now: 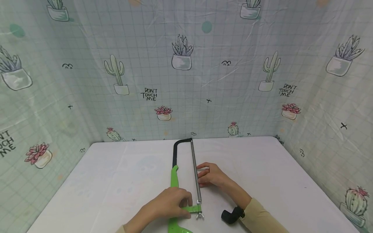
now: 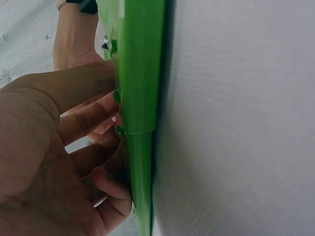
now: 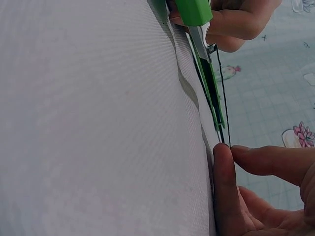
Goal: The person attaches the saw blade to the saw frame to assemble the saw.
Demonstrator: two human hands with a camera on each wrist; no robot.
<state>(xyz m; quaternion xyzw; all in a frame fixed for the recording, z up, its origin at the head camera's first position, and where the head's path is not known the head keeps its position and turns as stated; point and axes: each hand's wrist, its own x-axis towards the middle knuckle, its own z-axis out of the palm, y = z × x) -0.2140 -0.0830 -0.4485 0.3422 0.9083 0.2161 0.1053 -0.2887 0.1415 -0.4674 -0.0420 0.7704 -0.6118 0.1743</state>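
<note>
A hacksaw [image 1: 174, 176] with a green and black frame lies on the white table, its grey blade [image 1: 193, 158] to the right. At the near end of the blade is a metal wing nut [image 1: 199, 216]. My left hand [image 1: 172, 202] reaches over the green frame and grips its near crosspiece with thumb and fingers. In the left wrist view, the curled fingers [image 2: 110, 189] lie against the frame. Farther along, my right hand [image 1: 214, 175] is beside the blade; the right wrist view shows thumb [image 3: 266, 158] and a fingertip pinching the thin blade.
The white table [image 1: 131, 168] extends around the saw. A patterned curtain [image 1: 204, 81] with plant drawings rises behind the table and along both sides. On my right wrist sits a black device [image 1: 232, 216], close over the table.
</note>
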